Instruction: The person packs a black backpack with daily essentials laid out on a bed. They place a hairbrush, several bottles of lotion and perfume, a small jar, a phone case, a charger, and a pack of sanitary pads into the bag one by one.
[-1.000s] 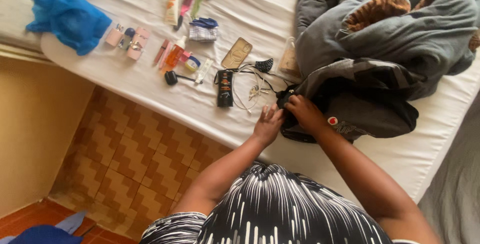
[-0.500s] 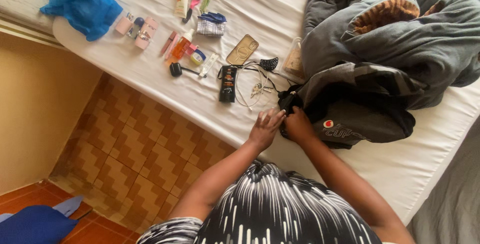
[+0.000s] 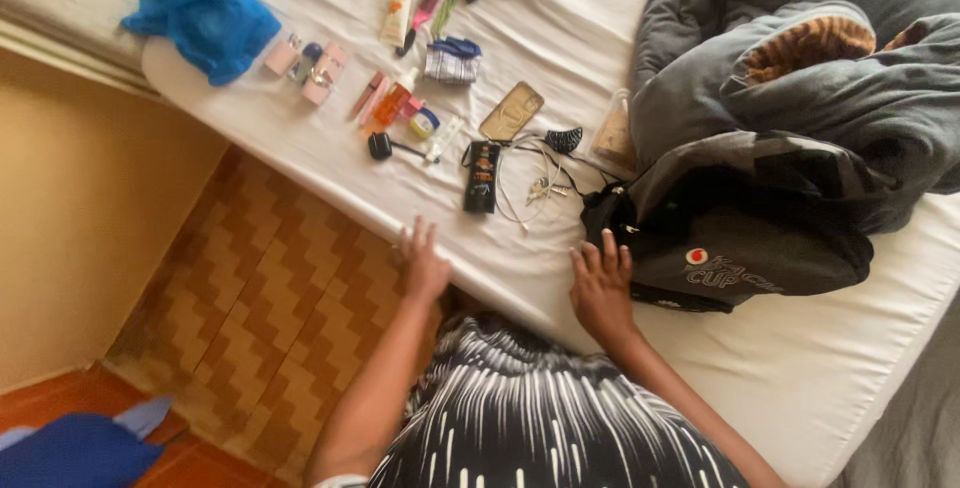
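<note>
My right hand lies flat on the white sheet of the bed, fingers apart, just left of a black bag with a round red and white badge. My left hand rests open on the bed's front edge, holding nothing. Just beyond the hands lie a black tube, a white cable with keys and a phone in a tan case.
A crumpled grey blanket fills the bed's right side. Bottles, tubes and small cosmetics are spread across the middle, a blue cloth lies at the far left. Brown zigzag floor tiles and a yellow wall are at left.
Both hands have left the black bag's opening and moved down and apart to rest on the mattress. The left hand went to the bed's edge. The view shifted a little.
</note>
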